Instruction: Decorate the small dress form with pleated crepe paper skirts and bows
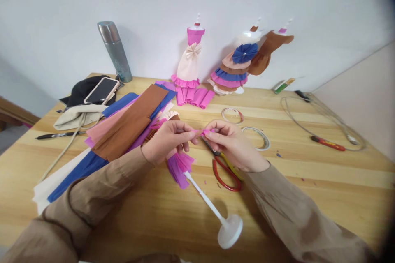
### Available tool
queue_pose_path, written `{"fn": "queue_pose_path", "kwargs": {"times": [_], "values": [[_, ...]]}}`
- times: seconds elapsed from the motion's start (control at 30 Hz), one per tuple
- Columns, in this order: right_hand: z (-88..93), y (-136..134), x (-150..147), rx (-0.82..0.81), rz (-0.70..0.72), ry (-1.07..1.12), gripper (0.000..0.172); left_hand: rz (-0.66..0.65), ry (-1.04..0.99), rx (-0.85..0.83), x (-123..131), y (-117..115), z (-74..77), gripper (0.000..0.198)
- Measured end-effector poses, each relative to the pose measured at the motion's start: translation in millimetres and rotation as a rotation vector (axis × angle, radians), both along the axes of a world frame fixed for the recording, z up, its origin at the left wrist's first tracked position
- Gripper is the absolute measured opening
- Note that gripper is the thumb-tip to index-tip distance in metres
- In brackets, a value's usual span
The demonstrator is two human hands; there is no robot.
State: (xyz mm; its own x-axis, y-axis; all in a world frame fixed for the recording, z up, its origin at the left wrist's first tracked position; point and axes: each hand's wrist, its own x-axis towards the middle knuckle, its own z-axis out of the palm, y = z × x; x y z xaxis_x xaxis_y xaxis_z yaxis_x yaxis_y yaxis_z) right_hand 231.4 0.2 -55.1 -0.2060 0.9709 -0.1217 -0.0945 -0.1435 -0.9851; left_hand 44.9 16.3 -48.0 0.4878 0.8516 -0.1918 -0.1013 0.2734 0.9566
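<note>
Between my two hands stretches a small pink strip of paper (203, 132). My left hand (173, 136) pinches one end with thumb and forefinger. The other end sits in the pinch of my right hand (226, 141). Below my left hand lies a small dress form on its side, its pink and purple paper skirt (182, 166) showing and its upper part partly hidden. Its white stand (212, 209) points toward me, ending in a round base. Under my right hand rest scissors (226, 174) with red and yellow handles, their blades partly covered.
Layered crepe paper sheets (126, 127) spread at the left, near a phone (102, 90) and a flask (115, 51). Dressed forms (189, 63) stand along the wall with pink rolls (194, 97) before them. Tape rings (257, 137) and a red-handled corded tool (327, 143) lie right.
</note>
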Motion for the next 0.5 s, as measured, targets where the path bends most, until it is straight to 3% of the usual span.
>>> {"fn": "queue_pose_path", "kwargs": {"times": [0.27,0.5], "values": [[-3.0,6.5,4.8,-0.138,-0.060,0.191,0.032,0.070,-0.148,-0.126,-2.7,3.1,-1.6,0.021],[-8.5,10.4,3.8,-0.140,-0.152,0.262,0.032,0.137,-0.276,-0.167,-1.6,5.3,-0.7,0.019]]}}
